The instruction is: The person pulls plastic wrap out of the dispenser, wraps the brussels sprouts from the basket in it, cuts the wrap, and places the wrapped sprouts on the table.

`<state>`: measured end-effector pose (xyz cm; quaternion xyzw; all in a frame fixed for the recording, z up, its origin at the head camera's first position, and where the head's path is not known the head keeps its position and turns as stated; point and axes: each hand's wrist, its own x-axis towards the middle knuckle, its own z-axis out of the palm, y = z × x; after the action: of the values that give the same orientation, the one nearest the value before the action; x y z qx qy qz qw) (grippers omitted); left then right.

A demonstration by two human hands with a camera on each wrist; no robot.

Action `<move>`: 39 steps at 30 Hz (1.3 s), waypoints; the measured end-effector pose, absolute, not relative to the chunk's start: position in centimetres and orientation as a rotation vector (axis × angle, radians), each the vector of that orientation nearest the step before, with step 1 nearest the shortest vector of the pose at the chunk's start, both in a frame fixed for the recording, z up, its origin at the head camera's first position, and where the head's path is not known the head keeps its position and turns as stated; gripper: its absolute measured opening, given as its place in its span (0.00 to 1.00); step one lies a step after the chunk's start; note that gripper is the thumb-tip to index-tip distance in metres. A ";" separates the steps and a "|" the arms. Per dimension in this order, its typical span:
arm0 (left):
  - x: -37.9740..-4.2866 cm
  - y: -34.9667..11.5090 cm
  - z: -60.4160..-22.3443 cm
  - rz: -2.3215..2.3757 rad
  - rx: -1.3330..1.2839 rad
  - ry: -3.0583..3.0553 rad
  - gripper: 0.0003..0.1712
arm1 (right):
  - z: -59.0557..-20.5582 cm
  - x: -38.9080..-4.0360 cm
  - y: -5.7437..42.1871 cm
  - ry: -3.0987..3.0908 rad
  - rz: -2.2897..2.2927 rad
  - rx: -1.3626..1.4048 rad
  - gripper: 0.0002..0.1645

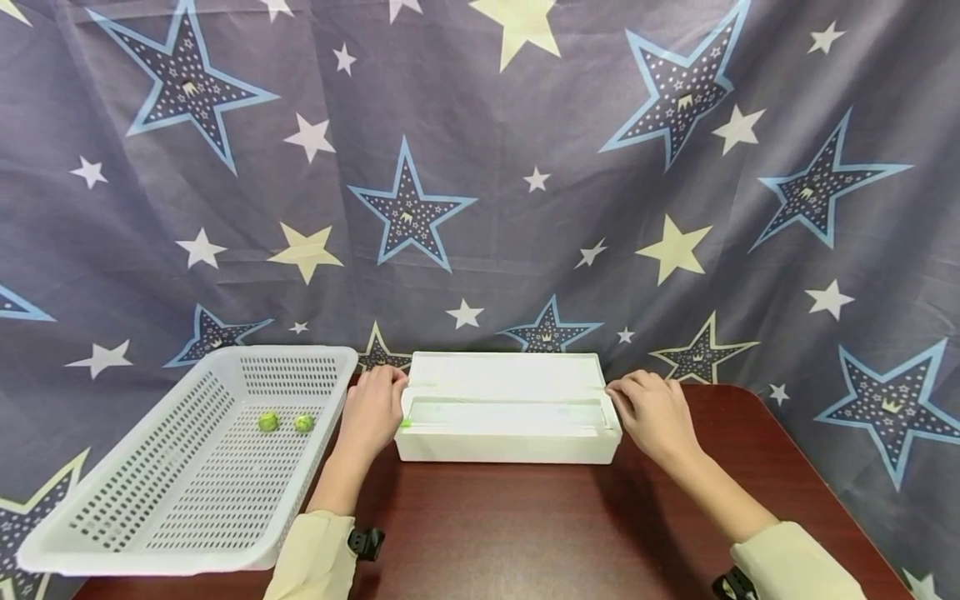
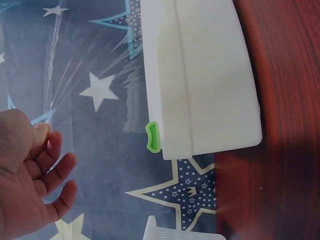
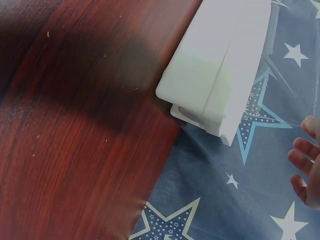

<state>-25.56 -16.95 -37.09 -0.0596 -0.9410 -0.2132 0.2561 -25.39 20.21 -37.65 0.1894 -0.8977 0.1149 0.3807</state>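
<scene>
A white cling film dispenser (image 1: 506,448) stands on the table with its lid (image 1: 506,372) raised. My left hand (image 1: 372,410) is at the dispenser's left end and my right hand (image 1: 654,414) at its right end. In the left wrist view, thumb and forefinger pinch the corner of a clear sheet of cling film (image 2: 52,65), the other fingers loosely bent. The film stretches between that hand and the dispenser, creased in places. The right wrist view shows my right hand (image 3: 311,167), partly cut off, pinching the film's other side. A green slider (image 2: 153,137) sits at the dispenser's left end.
Left of the dispenser stands a white perforated plastic basket (image 1: 71,557). Inside lie two small round green items (image 1: 267,422), close together. The dark red wooden table (image 1: 487,525) meets a grey star-patterned cloth (image 1: 525,233) at its back.
</scene>
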 end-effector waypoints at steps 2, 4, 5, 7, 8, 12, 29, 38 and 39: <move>-25.5 -17.0 -37.1 -0.575 -0.163 -2.546 0.09 | -37.6 -25.3 20.2 -2.291 0.291 0.490 0.03; -25.4 -17.0 -37.1 -0.574 -0.166 -2.536 0.09 | -37.5 -25.2 20.3 -2.290 0.288 0.497 0.03; -25.3 -17.0 -37.0 -0.571 -0.167 -2.531 0.09 | -37.4 -25.1 20.3 -2.289 0.286 0.500 0.03; -25.2 -17.0 -37.0 -0.570 -0.169 -2.524 0.09 | -37.3 -25.0 20.3 -2.285 0.283 0.507 0.02; -25.1 -17.0 -36.9 -0.567 -0.170 -2.520 0.09 | -37.3 -24.9 20.3 -2.281 0.281 0.510 0.02; -24.9 -17.0 -36.8 -0.554 -0.180 -2.506 0.08 | -37.1 -24.7 20.4 -2.268 0.275 0.523 0.02; -23.6 -17.0 -36.6 -0.543 -0.183 -2.467 0.07 | -36.5 -24.1 20.6 -2.233 0.258 0.568 0.03; -22.8 -17.1 -36.5 -0.538 -0.204 -2.474 0.08 | -36.3 -23.5 20.8 -2.186 0.246 0.610 0.03; -22.7 -17.1 -36.5 -0.542 -0.208 -2.473 0.08 | -36.2 -23.5 20.8 -2.179 0.245 0.614 0.03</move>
<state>-22.74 -17.13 -36.46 -0.0781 -0.9299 -0.2038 0.2961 -23.47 20.80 -36.25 0.2450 -0.8689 0.0976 0.4188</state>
